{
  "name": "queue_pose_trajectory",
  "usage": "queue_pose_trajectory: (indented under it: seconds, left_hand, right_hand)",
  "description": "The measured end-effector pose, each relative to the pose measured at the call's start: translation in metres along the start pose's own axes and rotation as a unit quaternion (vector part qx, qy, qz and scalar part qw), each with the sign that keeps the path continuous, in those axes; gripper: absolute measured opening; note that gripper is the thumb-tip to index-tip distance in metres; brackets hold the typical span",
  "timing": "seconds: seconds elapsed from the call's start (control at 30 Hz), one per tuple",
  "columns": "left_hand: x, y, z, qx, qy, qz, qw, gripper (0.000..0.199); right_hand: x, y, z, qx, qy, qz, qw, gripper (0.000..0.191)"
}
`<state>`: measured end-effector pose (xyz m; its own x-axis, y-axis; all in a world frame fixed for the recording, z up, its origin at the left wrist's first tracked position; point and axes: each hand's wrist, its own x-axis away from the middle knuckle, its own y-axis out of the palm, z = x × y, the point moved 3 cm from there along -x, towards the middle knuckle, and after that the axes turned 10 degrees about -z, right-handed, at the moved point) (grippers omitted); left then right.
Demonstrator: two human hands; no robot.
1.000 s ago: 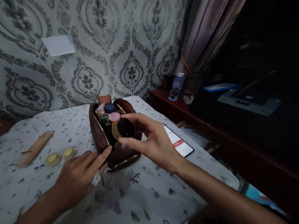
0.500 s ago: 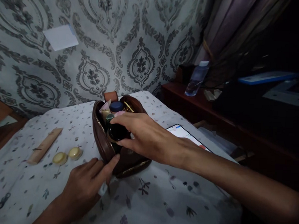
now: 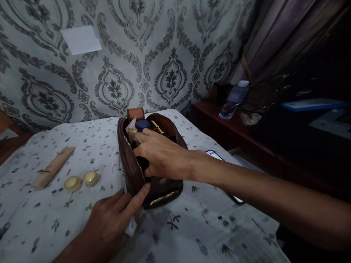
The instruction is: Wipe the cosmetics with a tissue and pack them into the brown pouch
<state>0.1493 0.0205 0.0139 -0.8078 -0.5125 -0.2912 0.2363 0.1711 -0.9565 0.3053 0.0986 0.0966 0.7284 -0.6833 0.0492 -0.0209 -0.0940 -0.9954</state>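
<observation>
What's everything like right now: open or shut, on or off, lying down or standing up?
Brown leather zip bag: unzipped, open
Right hand: inside the bag, fingers partly hidden
Left hand: touching the bag's near edge
Flat, dark-edged phone: screen lit, partly covered
Clear plastic bottle: capped, standing
Long beige tube-shaped item: lying flat
Two round yellow cases: side by side
Purple fabric curtain: tied back

Bag (image 3: 128, 164) under right hand (image 3: 162, 154): dark brown, gold-toned zip (image 3: 163, 198); navy lid (image 3: 142, 125) just past that hand. Beyond and left of left hand (image 3: 110, 218): beige tube (image 3: 54, 167), two pale-yellow round pots (image 3: 72, 183), on white cloth (image 3: 21, 213) with leaf print. Wallpaper (image 3: 116, 85) past both hands: grey damask.
</observation>
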Motion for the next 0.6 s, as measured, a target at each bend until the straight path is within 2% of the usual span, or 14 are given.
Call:
queue_pose_trajectory:
  seconds: [0.17, 0.3, 0.47, 0.6]
  left_hand:
    - [0.001, 0.001, 0.002, 0.016, 0.001, 0.006, 1.000, 0.114]
    - [0.000, 0.001, 0.003, 0.017, 0.004, 0.009, 1.000, 0.116]
    - [-0.002, 0.000, 0.005, 0.003, 0.008, 0.016, 1.000, 0.119]
    - [0.000, 0.000, 0.005, -0.006, 0.002, 0.007, 1.000, 0.111]
  right_hand:
    - [-0.004, 0.005, -0.004, 0.093, 0.007, -0.001, 0.996, 0.017]
    - [-0.005, 0.006, -0.006, 0.125, -0.001, 0.004, 0.992, 0.014]
    - [-0.004, 0.006, -0.003, 0.118, 0.000, 0.002, 0.993, 0.011]
    - [0.011, -0.002, -0.006, 0.072, 0.006, -0.002, 0.997, 0.007]
